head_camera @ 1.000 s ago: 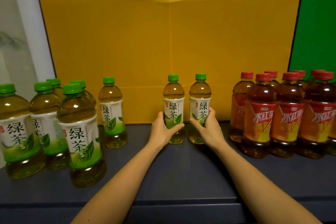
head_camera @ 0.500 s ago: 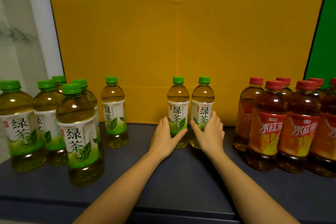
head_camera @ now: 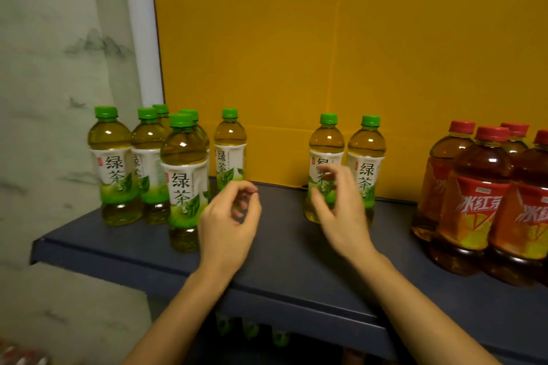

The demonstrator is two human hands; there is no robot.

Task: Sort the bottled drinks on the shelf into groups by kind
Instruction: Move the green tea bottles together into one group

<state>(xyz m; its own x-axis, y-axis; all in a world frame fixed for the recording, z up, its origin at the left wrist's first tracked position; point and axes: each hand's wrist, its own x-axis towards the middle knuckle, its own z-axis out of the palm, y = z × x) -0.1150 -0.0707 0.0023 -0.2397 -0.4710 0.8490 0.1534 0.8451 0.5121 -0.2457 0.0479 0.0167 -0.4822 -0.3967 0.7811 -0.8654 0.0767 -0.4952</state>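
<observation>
Two green-capped green tea bottles [head_camera: 367,154] stand side by side at the shelf's back middle. My right hand [head_camera: 341,210] hovers just in front of the left one of the pair, fingers apart, holding nothing. My left hand [head_camera: 231,216] floats over the bare shelf to the left, fingers loosely curled, empty. Several more green tea bottles [head_camera: 184,181] cluster at the left end, with a single one [head_camera: 229,148] standing just right of them. Red-capped iced red tea bottles [head_camera: 474,195] are grouped at the right.
The dark blue shelf [head_camera: 296,270] has its front edge near my forearms and its left end by a pale wall. A yellow board [head_camera: 326,53] backs it. Green caps [head_camera: 252,332] show on a lower level under the shelf.
Both hands have let go of the two middle green tea bottles and drawn back; my left hand shifted left. The view swung left and down.
</observation>
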